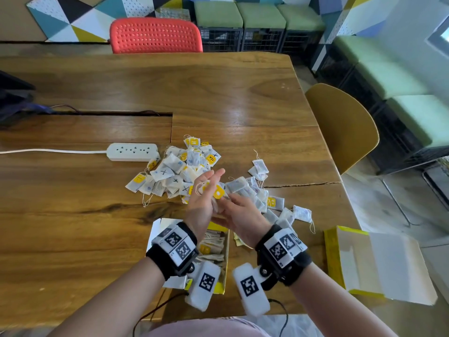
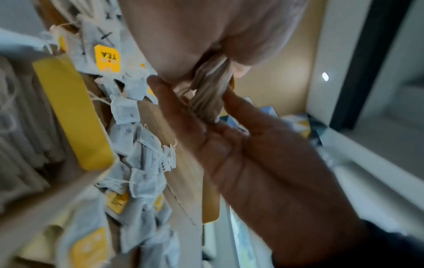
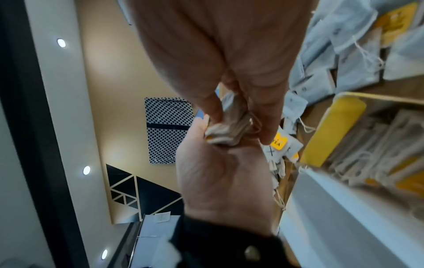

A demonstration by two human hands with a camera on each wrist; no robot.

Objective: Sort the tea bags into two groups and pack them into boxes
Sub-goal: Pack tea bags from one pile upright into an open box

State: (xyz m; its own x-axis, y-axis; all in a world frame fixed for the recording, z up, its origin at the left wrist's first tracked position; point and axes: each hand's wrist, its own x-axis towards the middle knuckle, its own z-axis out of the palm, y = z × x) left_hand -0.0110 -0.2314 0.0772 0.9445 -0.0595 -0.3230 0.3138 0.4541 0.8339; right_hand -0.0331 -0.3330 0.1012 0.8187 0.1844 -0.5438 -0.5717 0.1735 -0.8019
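Note:
My left hand (image 1: 206, 195) and right hand (image 1: 240, 215) meet above an open yellow box (image 1: 227, 251) that has tea bags stacked inside. Between them they hold a small bundle of tea bags (image 1: 217, 192) with a yellow tag. In the left wrist view the bundle (image 2: 211, 94) sits between my left thumb and fingers (image 2: 241, 154), and the right hand (image 2: 206, 36) closes on it from above. The right wrist view shows the bundle (image 3: 229, 130) pinched where both hands meet. Loose bags marked X (image 1: 179, 171) lie beyond, with another heap (image 1: 255, 188) to the right.
A second open yellow box (image 1: 379, 261) lies at the table's right edge. A white power strip (image 1: 132, 152) and its cord sit left of the pile. A mustard chair (image 1: 345, 127) stands to the right and a red chair (image 1: 155, 35) at the far side.

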